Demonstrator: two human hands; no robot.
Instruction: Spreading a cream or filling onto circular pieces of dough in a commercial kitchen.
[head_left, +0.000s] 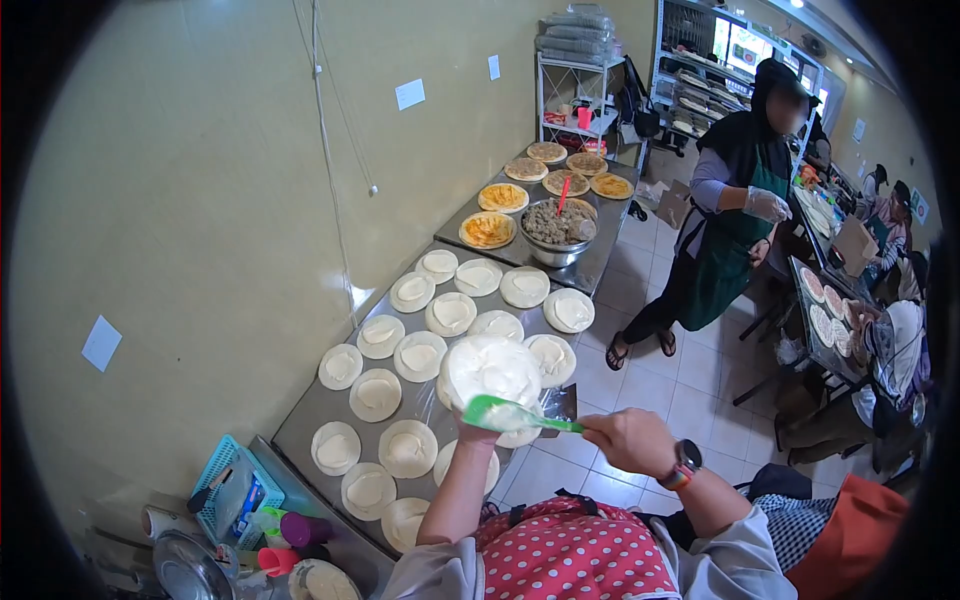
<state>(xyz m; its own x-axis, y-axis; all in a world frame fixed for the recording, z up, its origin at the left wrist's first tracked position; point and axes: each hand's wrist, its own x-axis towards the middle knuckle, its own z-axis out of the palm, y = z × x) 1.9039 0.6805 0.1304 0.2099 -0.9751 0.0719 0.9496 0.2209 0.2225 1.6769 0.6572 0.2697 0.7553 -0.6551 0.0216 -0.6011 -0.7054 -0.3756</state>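
Observation:
My right hand (634, 442) grips the handle of a green spatula (487, 414), whose blade is smeared with white cream. My left hand (477, 433) supports a round white container (444, 386) from its near side, partly hidden behind the spatula. Thick white cream (495, 367) fills the container. The spatula blade is at the container's near edge, and whether it touches is hard to tell. Around and below them, flat dough rounds (407, 448) topped with cream lie spread over a metal table (300, 420).
Farther back, a metal bowl (559, 255) of minced filling with a red-handled utensil stands among topped rounds (487, 230). At right, a co-worker (739, 195) stands in the aisle. A turquoise basket (225, 457), cups (304, 529) and a metal lid or bowl (191, 566) crowd the lower left.

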